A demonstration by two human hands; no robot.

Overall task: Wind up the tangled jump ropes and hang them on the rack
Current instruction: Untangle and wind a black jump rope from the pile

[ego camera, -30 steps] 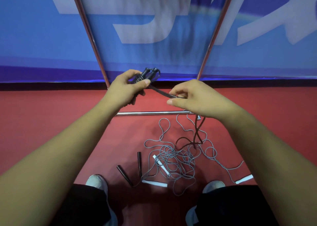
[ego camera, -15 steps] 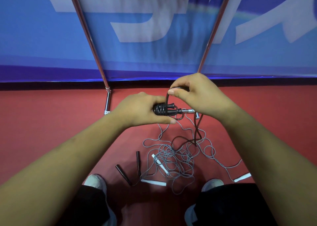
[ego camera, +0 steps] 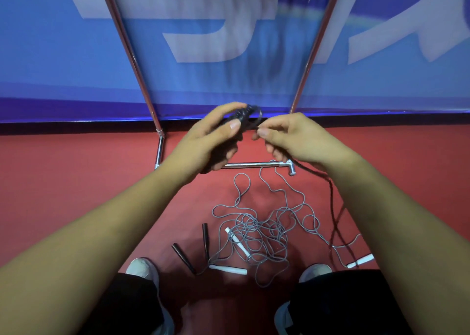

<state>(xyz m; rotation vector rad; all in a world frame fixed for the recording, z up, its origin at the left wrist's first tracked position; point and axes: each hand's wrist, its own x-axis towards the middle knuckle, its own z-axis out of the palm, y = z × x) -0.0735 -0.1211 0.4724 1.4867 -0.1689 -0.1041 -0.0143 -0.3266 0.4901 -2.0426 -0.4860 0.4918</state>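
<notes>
My left hand point(ego camera: 211, 141) grips a black jump rope bundle point(ego camera: 243, 114), its cord wrapped round the handles. My right hand point(ego camera: 292, 137) pinches the black cord point(ego camera: 258, 119) just right of the bundle; the loose cord runs under that hand and hangs down to the floor point(ego camera: 333, 217). A tangle of grey rope point(ego camera: 259, 230) lies on the red floor between my feet, with white handles point(ego camera: 235, 240) and two dark handles point(ego camera: 204, 235). The chrome rack point(ego camera: 251, 165) stands in front of me, its uprights point(ego camera: 129, 52) rising against the blue wall.
My two shoes point(ego camera: 142, 268) stand either side of the tangle. The rack's low bar and foot point(ego camera: 292, 168) lie just beyond the grey rope. Another white handle point(ego camera: 361, 260) rests at the right. A blue banner point(ego camera: 38, 55) backs the rack.
Both hands rose from in front of the low bar toward the banner's lower edge. The right hand swung the cord round the bundle and now pinches it at the bundle's right.
</notes>
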